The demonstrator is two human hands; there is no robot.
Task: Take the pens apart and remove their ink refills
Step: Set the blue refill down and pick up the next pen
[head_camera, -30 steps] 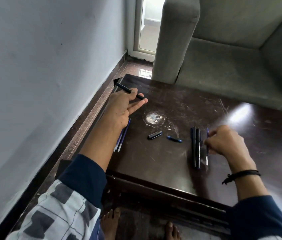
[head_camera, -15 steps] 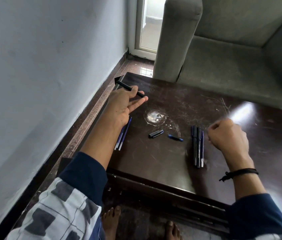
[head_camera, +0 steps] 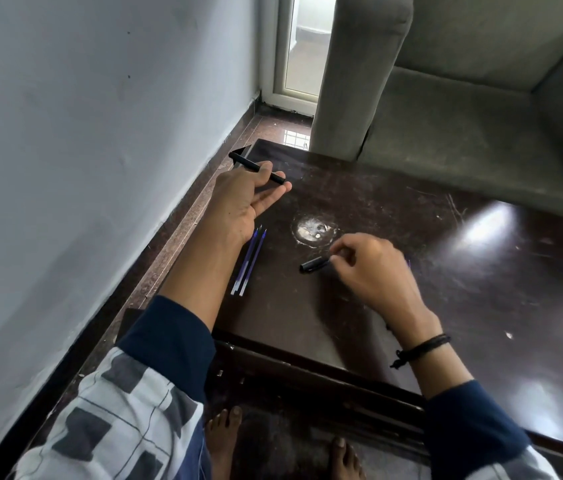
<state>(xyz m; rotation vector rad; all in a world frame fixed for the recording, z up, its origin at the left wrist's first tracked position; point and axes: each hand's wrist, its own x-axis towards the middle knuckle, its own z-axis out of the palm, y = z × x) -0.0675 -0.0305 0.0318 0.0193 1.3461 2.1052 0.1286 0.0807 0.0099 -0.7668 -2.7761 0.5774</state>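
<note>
Scratched dark table (head_camera: 411,306); left fingers (head_camera: 266,199) pinch slim black barrel (head_camera: 256,167); right fingers (head_camera: 342,252) grip cap (head_camera: 314,264).

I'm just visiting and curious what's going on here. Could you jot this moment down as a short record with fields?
Setting: dark wooden table beside a grey sofa
Left hand: holds a black pen barrel near the table's far corner
Right hand: fingertips on a black pen cap lying on the table
Removed: blue ink refills, side by side by the left wrist
</note>
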